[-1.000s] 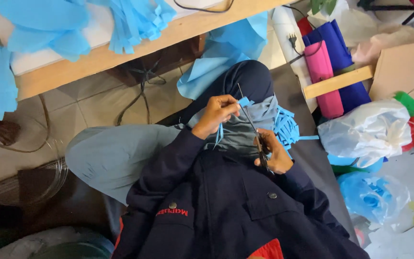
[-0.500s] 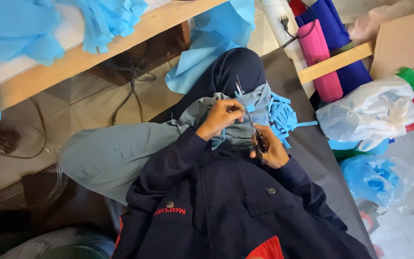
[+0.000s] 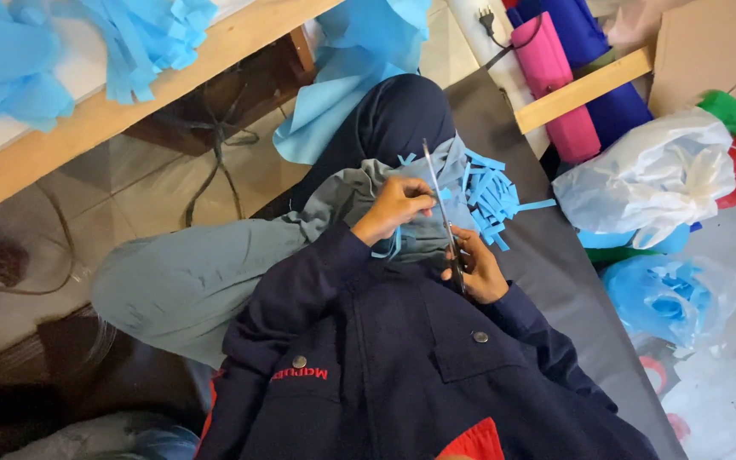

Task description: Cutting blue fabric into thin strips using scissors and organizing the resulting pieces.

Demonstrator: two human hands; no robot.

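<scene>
Wearing a dark navy jacket (image 3: 385,366), nearest the camera. Gripping a pair of scissors (image 3: 445,217) by the handles in the right hand (image 3: 477,271), fingers curled tight through the loops, blades pointing up and away. Pinching a piece of blue fabric (image 3: 389,247) in the left hand (image 3: 395,209), fingers closed together on it, just beside the blades, over the lap. Piling up just beyond: cut blue strips (image 3: 491,192) lying on the grey cloth (image 3: 359,192). Farther off, sitting to the right, a white plastic bag (image 3: 653,179) and a pink roll (image 3: 555,85); standing to the left, a wooden table (image 3: 129,106).
</scene>
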